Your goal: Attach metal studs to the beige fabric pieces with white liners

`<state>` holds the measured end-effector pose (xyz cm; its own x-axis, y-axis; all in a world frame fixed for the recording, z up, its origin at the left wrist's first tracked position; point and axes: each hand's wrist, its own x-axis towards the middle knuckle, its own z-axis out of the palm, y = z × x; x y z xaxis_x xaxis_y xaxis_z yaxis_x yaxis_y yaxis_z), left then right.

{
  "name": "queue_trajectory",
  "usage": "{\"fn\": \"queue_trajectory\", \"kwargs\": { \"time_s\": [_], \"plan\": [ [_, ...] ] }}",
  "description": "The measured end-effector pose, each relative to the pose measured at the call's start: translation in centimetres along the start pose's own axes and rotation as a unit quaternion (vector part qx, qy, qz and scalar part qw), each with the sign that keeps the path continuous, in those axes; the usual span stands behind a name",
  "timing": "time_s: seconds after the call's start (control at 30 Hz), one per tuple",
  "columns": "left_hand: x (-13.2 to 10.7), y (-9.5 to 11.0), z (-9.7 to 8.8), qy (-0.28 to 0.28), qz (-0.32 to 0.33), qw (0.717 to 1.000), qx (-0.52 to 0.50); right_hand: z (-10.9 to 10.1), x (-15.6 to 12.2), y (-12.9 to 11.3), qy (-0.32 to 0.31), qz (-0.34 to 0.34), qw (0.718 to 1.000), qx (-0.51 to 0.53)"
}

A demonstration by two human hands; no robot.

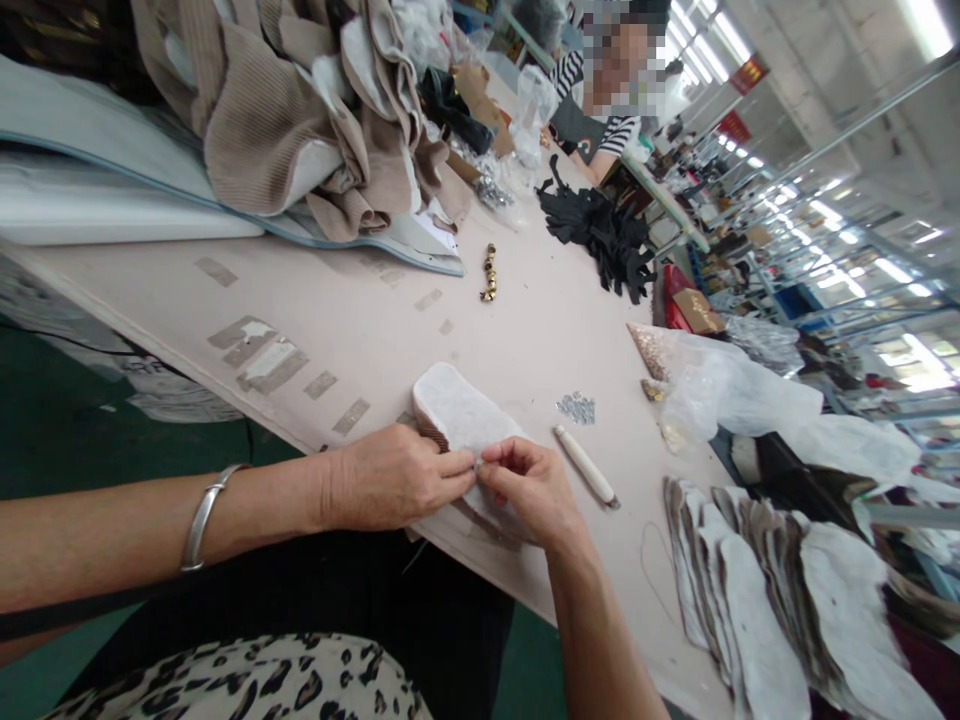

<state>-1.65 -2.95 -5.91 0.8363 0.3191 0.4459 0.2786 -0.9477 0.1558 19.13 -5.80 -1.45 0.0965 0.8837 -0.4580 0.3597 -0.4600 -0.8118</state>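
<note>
A fabric piece (457, 400), white on its upper face with brown ribbed cloth at the edge, lies at the table's near edge. My left hand (397, 475) is closed on its near side, the fingers pointing right. Over the same piece, my right hand (532, 485) pinches thumb and forefinger against the left fingertips. Something tiny and pale is at that pinch, too small to name. To the right of the hands lie a white-handled tool (586, 467) and a little pile of small silvery metal parts (576, 407). Beyond the fabric is a short row of gold-coloured metal pieces (489, 273).
Brown ribbed fabric (285, 130) is heaped at the back left. Black strips (600, 235) lie at the far side, near a person in striped sleeves (619, 133). Stacked white-and-brown pieces (742, 590) and plastic bags (720, 385) occupy the right. Tape patches mark the table (517, 340).
</note>
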Motion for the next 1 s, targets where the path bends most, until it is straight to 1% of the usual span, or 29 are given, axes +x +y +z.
{"fn": "queue_trajectory", "kwargs": {
  "time_s": [0.07, 0.17, 0.27, 0.33, 0.37, 0.4, 0.43, 0.5, 0.53, 0.57, 0.6, 0.67, 0.73, 0.77, 0.8, 0.83, 0.87, 0.9, 0.93, 0.97, 1.0],
  "plan": [
    [0.0, 0.0, -0.1, 0.006, 0.002, 1.000, -0.004, 0.1, 0.0, 0.2, 0.014, -0.007, 0.999, -0.030],
    [-0.1, 0.0, -0.2, -0.008, 0.008, 1.000, -0.003, 0.5, -0.3, 0.2, 0.033, -0.032, 0.995, -0.089],
    [-0.1, 0.0, -0.2, -0.023, 0.011, 1.000, -0.002, 0.9, -0.8, 0.0, 0.034, -0.049, 0.988, -0.145],
    [-0.1, 0.0, -0.2, -0.030, 0.014, 0.999, 0.003, 0.5, -1.0, 0.0, 0.029, -0.067, 0.981, -0.178],
    [-0.1, 0.0, -0.2, -0.033, 0.015, 0.999, 0.007, 0.1, -1.0, 0.1, 0.035, -0.085, 0.977, -0.190],
    [-0.1, 0.1, -0.2, -0.034, 0.016, 0.999, 0.013, -0.7, -1.0, 0.4, 0.057, -0.110, 0.972, -0.201],
    [-0.1, 0.1, -0.2, -0.033, 0.017, 0.999, 0.019, -1.6, -0.8, 0.9, 0.098, -0.141, 0.961, -0.216],
    [-0.1, 0.1, -0.1, -0.027, 0.020, 0.999, 0.031, -4.0, 0.0, 2.3, 0.209, -0.198, 0.922, -0.260],
    [0.0, 0.0, -0.1, -0.023, 0.022, 0.999, 0.035, -5.2, 0.5, 3.1, 0.259, -0.213, 0.899, -0.281],
    [0.0, 0.0, -0.2, -0.023, 0.023, 0.999, 0.039, -6.4, 1.0, 4.0, 0.295, -0.216, 0.882, -0.296],
    [0.1, 0.0, -0.2, -0.026, 0.022, 0.999, 0.041, -7.5, 1.4, 4.8, 0.316, -0.212, 0.874, -0.302],
    [0.2, -0.1, -0.3, -0.036, 0.020, 0.998, 0.040, -9.0, 1.9, 6.1, 0.324, -0.193, 0.881, -0.285],
    [0.3, -0.1, -0.3, -0.044, 0.022, 0.998, 0.036, -9.6, 1.5, 6.4, 0.330, -0.179, 0.887, -0.268],
    [0.3, -0.2, -0.4, -0.046, 0.025, 0.998, 0.033, -9.6, 1.1, 6.2, 0.347, -0.177, 0.886, -0.253],
    [0.4, -0.2, -0.4, -0.047, 0.027, 0.998, 0.031, -9.5, 0.4, 5.7, 0.371, -0.184, 0.885, -0.213],
    [0.4, -0.2, -0.4, -0.048, 0.029, 0.998, 0.030, -9.2, -0.3, 5.0, 0.396, -0.201, 0.885, -0.140],
    [0.3, -0.3, -0.4, -0.049, 0.030, 0.998, 0.029, -8.7, -1.1, 4.2, 0.411, -0.226, 0.883, -0.037],
    [0.3, -0.3, -0.5, -0.050, 0.031, 0.998, 0.027, -8.2, -1.8, 3.3, 0.409, -0.251, 0.873, 0.085],
    [0.3, -0.3, -0.5, -0.051, 0.033, 0.998, 0.026, -7.4, -2.5, 2.5, 0.388, -0.270, 0.856, 0.207],
    [0.3, -0.3, -0.5, -0.051, 0.033, 0.998, 0.026, -6.6, -3.0, 1.7, 0.354, -0.276, 0.838, 0.312],
    [0.3, -0.3, -0.5, -0.050, 0.034, 0.998, 0.026, -5.7, -3.3, 1.1, 0.315, -0.268, 0.826, 0.383]
  ]
}}
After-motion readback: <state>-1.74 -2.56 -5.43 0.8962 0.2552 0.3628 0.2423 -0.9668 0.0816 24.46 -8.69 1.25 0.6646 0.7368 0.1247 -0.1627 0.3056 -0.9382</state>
